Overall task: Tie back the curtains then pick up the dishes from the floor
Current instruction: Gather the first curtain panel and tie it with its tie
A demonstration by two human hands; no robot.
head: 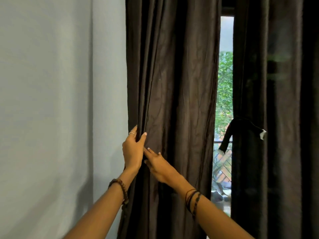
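Left hand (133,149) fingers pinching curtain (172,100) edge; right hand (159,165) fingers spread, seemingly touching fabric

Bare forearms without sleeves, left hand (133,149) with thin silver ring and brown bead bracelet, right hand (159,165) with dark cord bracelets

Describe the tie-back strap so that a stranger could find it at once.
Find the bright window gap between the two dark curtains. The tie-back strap wraps the right curtain beside that gap. Only it has a loose end hanging across the light and a small white tag.
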